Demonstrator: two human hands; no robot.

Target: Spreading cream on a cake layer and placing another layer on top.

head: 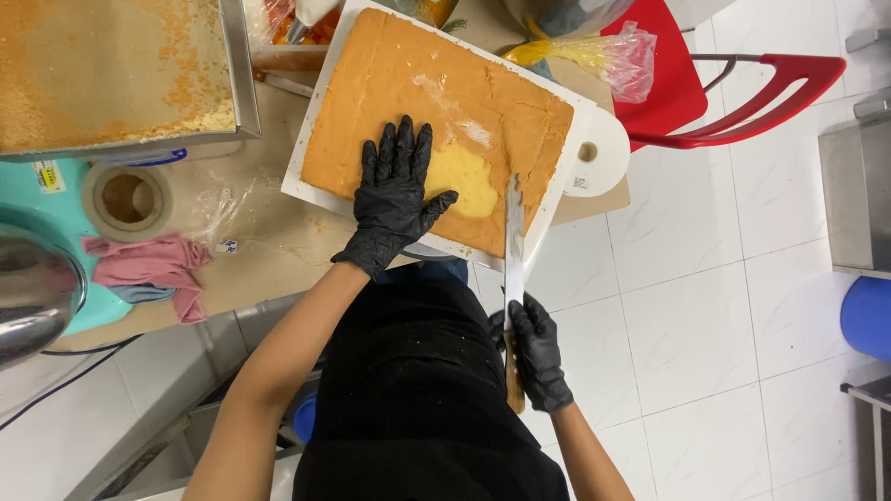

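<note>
While left hand point(394, 199) lies open, flat on sponge sheet point(436, 125), right hand point(535, 354) grips knife point(513, 246); blade runs lengthwise away from right hand, into sheet's edge just right of left thumb

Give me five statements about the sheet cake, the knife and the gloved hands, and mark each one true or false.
1. The left hand lies flat on the golden rectangular sponge sheet cake. True.
2. The right hand has its grip on a rolling pin. False: it holds the long steel knife.
3. Both hands wear black gloves. True.
4. The cake sits on a round blue plate. False: on a white rectangular board.
5. A crumpled pink cloth lies on the table. True.
</note>
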